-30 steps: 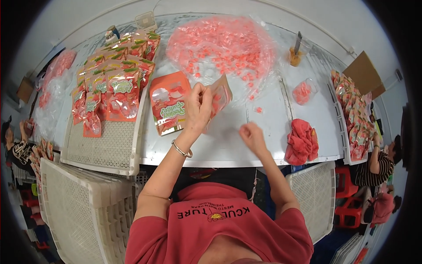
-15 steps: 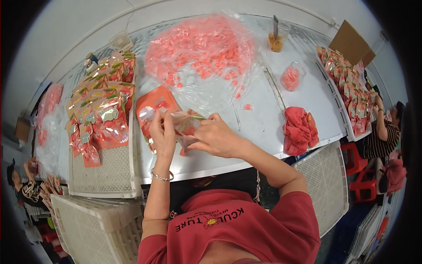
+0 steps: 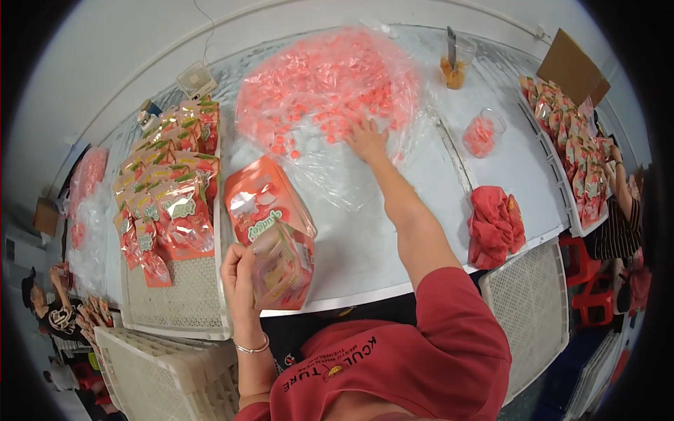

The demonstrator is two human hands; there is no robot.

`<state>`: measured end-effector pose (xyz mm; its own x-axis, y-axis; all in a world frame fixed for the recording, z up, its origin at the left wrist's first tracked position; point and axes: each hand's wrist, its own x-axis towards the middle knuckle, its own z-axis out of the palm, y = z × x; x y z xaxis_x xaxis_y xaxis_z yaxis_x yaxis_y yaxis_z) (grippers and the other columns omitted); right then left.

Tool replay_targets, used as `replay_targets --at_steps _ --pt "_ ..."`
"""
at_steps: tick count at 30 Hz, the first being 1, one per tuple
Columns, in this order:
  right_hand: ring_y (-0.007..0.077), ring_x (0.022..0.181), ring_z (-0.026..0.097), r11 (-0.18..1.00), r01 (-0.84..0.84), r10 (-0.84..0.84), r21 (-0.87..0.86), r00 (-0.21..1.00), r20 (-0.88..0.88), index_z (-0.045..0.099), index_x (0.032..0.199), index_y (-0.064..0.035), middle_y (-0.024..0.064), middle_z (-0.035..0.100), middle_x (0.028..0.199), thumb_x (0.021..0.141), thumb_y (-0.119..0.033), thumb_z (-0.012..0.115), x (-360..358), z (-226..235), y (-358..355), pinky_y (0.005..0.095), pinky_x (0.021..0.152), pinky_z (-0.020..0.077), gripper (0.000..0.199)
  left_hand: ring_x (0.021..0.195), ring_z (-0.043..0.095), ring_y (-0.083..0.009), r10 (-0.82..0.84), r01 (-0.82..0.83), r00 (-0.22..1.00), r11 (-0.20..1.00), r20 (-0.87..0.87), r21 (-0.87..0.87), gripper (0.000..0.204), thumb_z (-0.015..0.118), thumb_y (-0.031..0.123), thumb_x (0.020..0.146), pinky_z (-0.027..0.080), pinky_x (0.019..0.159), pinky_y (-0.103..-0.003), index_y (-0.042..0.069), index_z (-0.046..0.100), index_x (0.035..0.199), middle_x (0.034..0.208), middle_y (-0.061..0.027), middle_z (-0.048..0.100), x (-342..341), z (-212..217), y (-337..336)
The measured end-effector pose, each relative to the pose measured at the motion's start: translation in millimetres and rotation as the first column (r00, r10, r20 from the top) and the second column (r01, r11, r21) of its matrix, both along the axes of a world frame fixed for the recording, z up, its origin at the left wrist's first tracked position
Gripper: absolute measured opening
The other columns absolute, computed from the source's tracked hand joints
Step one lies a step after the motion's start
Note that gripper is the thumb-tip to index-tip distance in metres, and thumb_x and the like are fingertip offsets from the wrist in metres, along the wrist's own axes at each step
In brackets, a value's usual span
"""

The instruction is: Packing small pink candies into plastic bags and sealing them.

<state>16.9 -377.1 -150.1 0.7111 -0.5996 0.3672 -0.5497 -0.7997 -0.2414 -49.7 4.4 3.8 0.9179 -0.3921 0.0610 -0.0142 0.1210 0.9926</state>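
Note:
My left hand (image 3: 239, 277) pinches the edge of a red-and-clear plastic pouch (image 3: 284, 272) close to the table's front edge. Behind it lies a stack of flat red pouches (image 3: 261, 186), partly covered by the held one. My right arm is stretched forward, and my right hand (image 3: 367, 140) reaches, fingers apart, to the near side of a heap of small pinkish-red wrapped pieces (image 3: 316, 84). The heap rests on and under a large clear plastic sheet or bag (image 3: 351, 186). Nothing shows in the right hand, though its fingertips lie against the pieces.
Filled pouches stand in a pale perforated tray (image 3: 175, 295) at left. To the right are a red cloth (image 3: 495, 228), a clear jar of red pieces (image 3: 482, 135) and a cup with a utensil (image 3: 455, 70). Another person (image 3: 618, 224) works at a far-right tray of pouches.
My right hand has left the pouch and moved forward to the heap. My left hand has brought the pouch nearer and lower, uncovering the flat stack. The view has shifted slightly.

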Motion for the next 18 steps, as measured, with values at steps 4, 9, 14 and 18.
replay_targets --at_steps 4,9,14,18 --pt "0.0307 0.125 0.035 0.976 -0.158 0.170 0.148 0.983 -0.068 0.051 0.118 -0.0125 0.0094 0.039 0.135 0.087 -0.038 0.050 -21.7 -6.0 49.5 0.0630 0.094 0.0272 0.040 0.064 0.028 -0.0014 -0.022 0.021 0.999 1.000 0.036 0.016 0.023 0.051 0.008 0.090 0.024 0.057 -0.017 0.008 0.042 0.069 0.067 0.0082 0.037 -3.8 10.4 -1.3" --pt "0.0312 0.125 0.034 0.960 -0.278 0.279 -0.031 0.959 0.043 0.053 0.110 -0.0102 0.0086 0.042 0.131 0.085 -0.035 0.054 -106.7 -2.5 116.6 0.0611 0.094 0.0269 0.035 0.065 0.029 -0.0028 -0.081 0.079 0.994 0.996 0.067 0.034 0.022 0.053 0.011 0.088 0.024 0.058 -0.019 0.009 0.042 0.070 0.068 0.0064 0.035 -6.5 14.9 -10.4" --pt "0.0328 0.124 0.036 0.947 -0.311 0.312 0.076 0.950 -0.001 0.053 0.109 -0.0091 0.0113 0.041 0.133 0.083 -0.030 0.059 -156.7 22.0 128.2 0.0586 0.096 0.0290 0.034 0.065 0.028 -0.0016 -0.071 0.073 0.997 0.996 0.034 -0.049 0.022 0.052 0.009 0.090 0.023 0.057 -0.018 0.009 0.043 0.070 0.068 0.0085 0.035 -16.2 13.1 -0.1" --pt "0.0164 0.102 0.054 0.611 -0.487 -0.018 0.624 0.780 0.626 0.057 0.111 -0.0021 0.0063 0.061 0.107 0.089 -0.026 0.053 -182.2 48.3 50.6 0.0295 0.088 0.0398 0.032 0.065 0.030 -0.0016 -0.053 0.057 0.997 0.994 0.047 -0.096 0.021 0.053 0.009 0.089 0.024 0.058 -0.018 0.009 0.043 0.070 0.067 0.0080 0.036 -17.8 14.1 21.9"
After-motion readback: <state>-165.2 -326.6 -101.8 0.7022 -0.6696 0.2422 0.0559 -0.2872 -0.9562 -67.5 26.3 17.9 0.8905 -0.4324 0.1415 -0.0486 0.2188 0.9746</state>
